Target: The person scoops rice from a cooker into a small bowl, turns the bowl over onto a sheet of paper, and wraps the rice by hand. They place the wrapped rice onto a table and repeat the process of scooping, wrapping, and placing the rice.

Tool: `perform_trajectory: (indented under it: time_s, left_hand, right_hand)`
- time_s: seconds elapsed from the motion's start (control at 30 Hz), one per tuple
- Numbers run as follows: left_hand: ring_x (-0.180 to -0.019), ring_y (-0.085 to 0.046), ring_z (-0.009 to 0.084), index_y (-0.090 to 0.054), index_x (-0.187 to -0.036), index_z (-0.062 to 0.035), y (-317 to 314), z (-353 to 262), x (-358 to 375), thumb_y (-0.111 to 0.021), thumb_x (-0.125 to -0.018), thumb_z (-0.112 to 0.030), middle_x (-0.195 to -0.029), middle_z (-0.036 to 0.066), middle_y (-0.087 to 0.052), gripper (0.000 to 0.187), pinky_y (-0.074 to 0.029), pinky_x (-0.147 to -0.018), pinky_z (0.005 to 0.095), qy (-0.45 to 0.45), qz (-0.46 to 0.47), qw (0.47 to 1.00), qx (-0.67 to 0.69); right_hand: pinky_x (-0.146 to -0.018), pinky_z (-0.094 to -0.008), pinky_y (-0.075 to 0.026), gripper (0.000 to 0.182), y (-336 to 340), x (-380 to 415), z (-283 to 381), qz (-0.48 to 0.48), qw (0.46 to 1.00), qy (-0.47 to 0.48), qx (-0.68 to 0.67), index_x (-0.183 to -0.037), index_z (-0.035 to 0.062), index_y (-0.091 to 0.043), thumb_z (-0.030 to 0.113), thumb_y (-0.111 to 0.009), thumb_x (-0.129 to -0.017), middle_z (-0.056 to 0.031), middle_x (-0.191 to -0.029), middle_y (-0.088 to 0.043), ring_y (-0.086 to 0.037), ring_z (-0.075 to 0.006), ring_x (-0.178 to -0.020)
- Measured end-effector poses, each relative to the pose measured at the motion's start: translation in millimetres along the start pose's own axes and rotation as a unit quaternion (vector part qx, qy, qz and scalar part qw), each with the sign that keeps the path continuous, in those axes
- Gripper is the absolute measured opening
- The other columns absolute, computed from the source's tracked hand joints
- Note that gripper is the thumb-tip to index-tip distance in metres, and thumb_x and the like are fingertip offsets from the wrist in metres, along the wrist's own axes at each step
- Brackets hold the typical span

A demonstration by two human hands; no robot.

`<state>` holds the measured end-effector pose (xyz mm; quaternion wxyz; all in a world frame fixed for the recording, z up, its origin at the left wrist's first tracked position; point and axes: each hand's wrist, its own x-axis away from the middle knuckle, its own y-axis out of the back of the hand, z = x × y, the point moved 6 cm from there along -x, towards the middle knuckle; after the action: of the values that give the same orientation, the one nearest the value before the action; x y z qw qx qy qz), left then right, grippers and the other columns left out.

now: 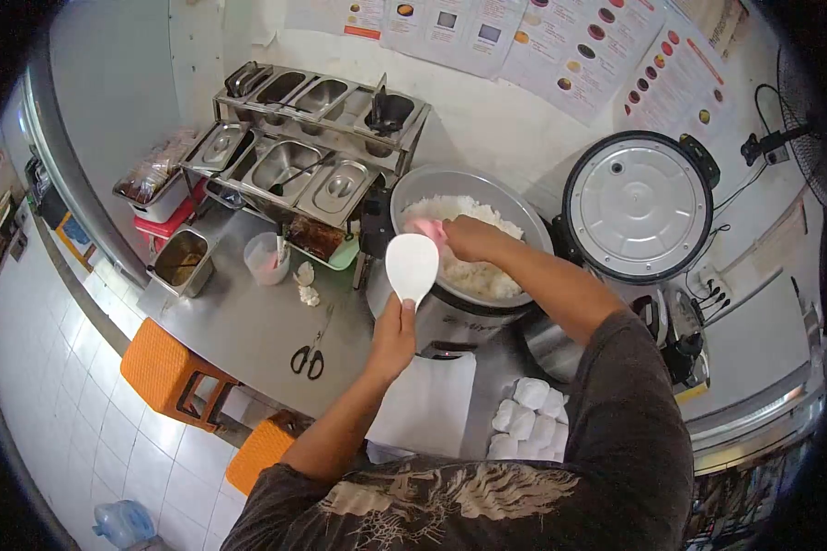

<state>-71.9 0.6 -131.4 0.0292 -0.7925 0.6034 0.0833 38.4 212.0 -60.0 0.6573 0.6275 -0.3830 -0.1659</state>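
While white packets (530, 415) are heaped beside paper sheets (427, 404) on the bench (248, 344), a white paddle (412, 264) is clasped by its handle in the left hand (393, 345). Apart from it, a pink utensil (425, 229) is gripped by the right hand (471, 240) over white rice (455, 209) in the cooker (528, 207); its shape is blurred. Brown food is held in a steel pan (183, 261), something pink in a plastic cup (261, 254). A metal pot (547, 344) is partly hidden by the right arm; the contents of the racked pans (322, 95) are hard to make out.
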Motion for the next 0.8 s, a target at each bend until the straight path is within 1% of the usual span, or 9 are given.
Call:
perform_trajectory:
  time_s: [0.03,0.13,0.27,0.37,0.47,0.53,0.57,0.67,0.8]
  left_hand:
    - [-0.090,-0.063,0.0364,-0.052,-0.123,0.0009,-1.4,1.2,-1.9,-0.038,-0.108,-0.027,-0.098,0.022,-0.065,0.034,-0.048,-0.083,0.0432,0.010,0.002,1.000,-0.023]
    - [-0.093,-0.057,0.0196,-0.054,-0.128,-0.0007,-3.1,-8.9,-4.6,-0.039,-0.109,-0.025,-0.105,0.013,-0.063,0.034,-0.048,-0.083,0.0350,-0.074,-0.057,0.996,0.008]
    - [-0.102,-0.058,0.0173,-0.053,-0.131,-0.0029,-12.6,-0.8,-4.3,-0.039,-0.109,-0.026,-0.115,0.012,-0.063,0.035,-0.050,-0.083,0.0318,0.005,-0.028,1.000,0.013]
    - [-0.106,-0.060,0.0168,-0.052,-0.131,-0.0024,-9.7,6.8,-10.3,-0.041,-0.109,-0.028,-0.117,0.015,-0.064,0.036,-0.052,-0.079,0.0342,0.034,-0.028,0.996,0.077]
    - [-0.105,-0.064,0.0186,-0.053,-0.129,-0.0018,9.0,3.7,-20.3,-0.045,-0.107,-0.029,-0.111,0.019,-0.066,0.036,-0.054,-0.073,0.0382,0.058,0.000,0.997,-0.055]
    - [-0.104,-0.066,0.0220,-0.054,-0.127,-0.0021,22.5,-45.9,-21.6,-0.047,-0.106,-0.030,-0.106,0.021,-0.066,0.035,-0.054,-0.070,0.0413,0.113,0.037,0.982,-0.143]
    - [-0.092,-0.066,0.0395,-0.055,-0.111,-0.0029,24.8,-74.6,-20.5,-0.047,-0.104,-0.022,-0.098,0.023,-0.066,0.022,-0.051,-0.075,0.0476,0.046,0.006,0.980,-0.193]
    - [-0.090,-0.065,0.0398,-0.057,-0.123,-0.0059,11.0,-109.5,-18.7,-0.050,-0.099,-0.015,-0.099,0.021,-0.064,0.027,-0.052,-0.076,0.0480,-0.264,-0.048,0.910,-0.316]
    - [-0.090,-0.064,0.0408,-0.051,-0.139,-0.0094,-33.0,-137.8,-4.4,-0.055,-0.089,-0.007,-0.101,0.021,-0.062,0.051,-0.053,-0.078,0.0488,-0.239,0.092,0.877,-0.406]
  right_hand:
    - [-0.084,-0.0474,-0.053,0.030,12.0,18.0,10.4,-0.016,1.000,0.009,-0.008,-0.115,-0.0037,-0.063,0.013,-0.060,-0.091,-0.0293,-0.104,-0.068,-0.067,-0.0425,-0.100]
    - [-0.081,-0.0467,-0.054,0.019,15.5,58.0,20.1,-0.017,0.998,0.049,-0.030,-0.099,-0.0018,-0.069,0.006,-0.064,-0.082,-0.0257,-0.098,-0.070,-0.069,-0.0407,-0.095]
    - [-0.084,-0.0475,-0.053,0.023,20.2,106.8,19.7,-0.007,0.998,0.044,-0.048,-0.098,-0.0014,-0.071,0.018,-0.064,-0.088,-0.0256,-0.094,-0.070,-0.068,-0.0430,-0.092]
    - [-0.073,-0.0450,-0.055,0.029,-4.2,98.0,-22.2,-0.048,0.989,0.134,-0.038,-0.098,-0.0021,-0.070,0.024,-0.060,-0.093,-0.0233,-0.090,-0.071,-0.071,-0.0359,-0.080]
    - [-0.055,-0.0393,-0.052,0.030,13.2,124.7,-39.4,0.123,0.965,-0.056,-0.226,-0.093,-0.0018,-0.069,0.026,-0.056,-0.096,-0.0167,-0.083,-0.069,-0.066,-0.0242,-0.065]
    - [-0.048,-0.0337,-0.046,0.026,16.4,144.0,-50.5,0.111,0.930,-0.114,-0.330,-0.096,0.0016,-0.068,0.023,-0.053,-0.096,-0.0092,-0.074,-0.063,-0.060,-0.0171,-0.058]
    - [-0.044,-0.0309,-0.043,0.025,16.8,154.6,-54.6,0.105,0.908,-0.142,-0.380,-0.098,0.0033,-0.068,0.021,-0.051,-0.096,-0.0055,-0.069,-0.060,-0.057,-0.0135,-0.054]
    - [-0.043,-0.0289,-0.042,0.027,25.5,198.8,-48.3,0.049,0.846,-0.135,-0.514,-0.095,0.0010,-0.066,0.025,-0.054,-0.096,-0.0049,-0.073,-0.060,-0.056,-0.0134,-0.056]
    - [-0.045,-0.0259,-0.046,0.028,12.0,242.1,-37.4,-0.027,0.783,-0.122,-0.609,-0.114,0.0005,-0.062,0.021,-0.054,-0.096,-0.0058,-0.082,-0.062,-0.058,-0.0120,-0.056]
